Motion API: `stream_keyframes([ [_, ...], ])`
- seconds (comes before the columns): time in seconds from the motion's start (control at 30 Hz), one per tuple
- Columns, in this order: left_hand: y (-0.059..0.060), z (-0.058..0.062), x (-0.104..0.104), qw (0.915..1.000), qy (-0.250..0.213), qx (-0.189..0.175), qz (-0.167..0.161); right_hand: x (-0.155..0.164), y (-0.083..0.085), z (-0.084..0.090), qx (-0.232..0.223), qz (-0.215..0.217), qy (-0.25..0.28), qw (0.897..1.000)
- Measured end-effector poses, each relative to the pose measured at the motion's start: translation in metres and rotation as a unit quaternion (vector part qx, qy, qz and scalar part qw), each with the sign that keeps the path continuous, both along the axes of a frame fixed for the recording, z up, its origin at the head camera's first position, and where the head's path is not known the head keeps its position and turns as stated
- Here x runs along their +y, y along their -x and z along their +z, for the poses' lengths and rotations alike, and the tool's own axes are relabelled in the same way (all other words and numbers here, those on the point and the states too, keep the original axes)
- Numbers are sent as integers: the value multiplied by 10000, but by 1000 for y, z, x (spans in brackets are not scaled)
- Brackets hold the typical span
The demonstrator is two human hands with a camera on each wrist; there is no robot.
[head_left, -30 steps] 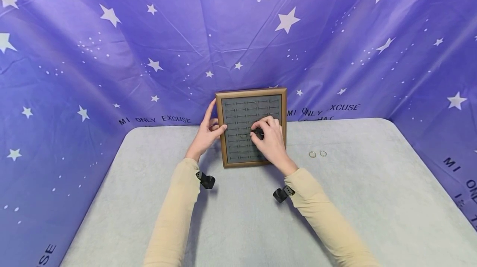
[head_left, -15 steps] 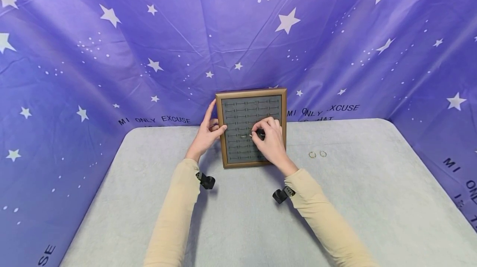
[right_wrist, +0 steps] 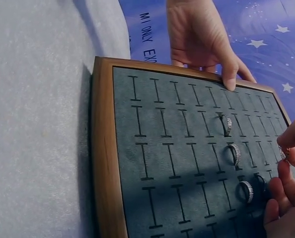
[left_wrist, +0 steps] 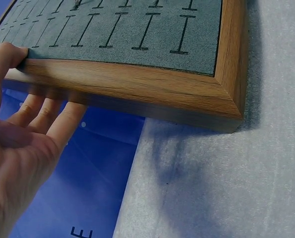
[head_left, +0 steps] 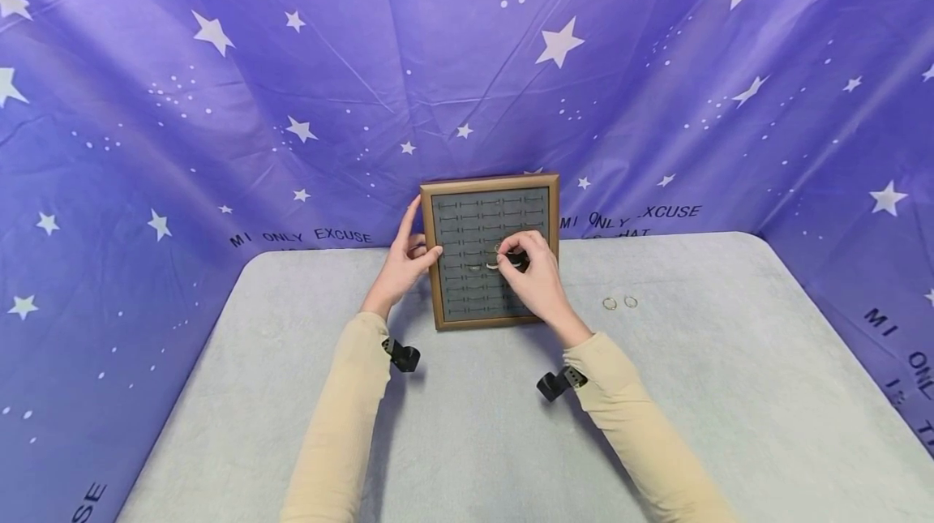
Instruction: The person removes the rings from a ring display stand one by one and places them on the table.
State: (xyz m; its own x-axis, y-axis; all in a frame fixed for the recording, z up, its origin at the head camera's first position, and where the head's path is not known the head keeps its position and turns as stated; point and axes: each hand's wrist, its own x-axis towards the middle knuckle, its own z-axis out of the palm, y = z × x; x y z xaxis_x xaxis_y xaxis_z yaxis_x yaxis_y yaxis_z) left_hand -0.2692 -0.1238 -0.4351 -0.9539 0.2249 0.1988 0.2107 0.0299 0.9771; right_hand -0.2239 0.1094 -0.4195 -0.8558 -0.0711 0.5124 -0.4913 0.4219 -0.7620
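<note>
the left hand (head_left: 404, 263) grips the left edge of the ring tray (head_left: 550, 247), thumb on the front of the wooden frame and fingers behind it; the tray leans tilted against the starry backdrop (head_left: 219, 101) at the far edge of the surface (head_left: 467, 426); if that grip eases, i judge the tray could slide flat or tip; the right hand (head_left: 536, 276) hovers over the tray's middle, its fingertips pinching a small ring (right_wrist: 285, 153); the slots are narrow, so a slight miss could let it drop and roll off. counted: one tray; three rings seated in slots in the right wrist view, perhaps a fourth in shadow; one pinched; two loose rings (head_left: 620, 302) on the surface to the right.
</note>
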Motion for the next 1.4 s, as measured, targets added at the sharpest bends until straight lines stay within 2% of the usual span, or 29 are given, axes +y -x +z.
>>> stream_keyframes([
  [0.13,0,0,0,10000,-21,-39,4,2,-2,2,-60,26,177,9998],
  [0.37,-2,1,1,9999,72,-92,106,7,-4,3,106,20,384,9992],
  [1.07,-2,2,0,9997,174,-72,134,45,-14,2,-87,-212,316,9992],
  [1.4,-3,2,1,9997,188,-103,136,65,-20,-4,-294,-350,225,9987],
])
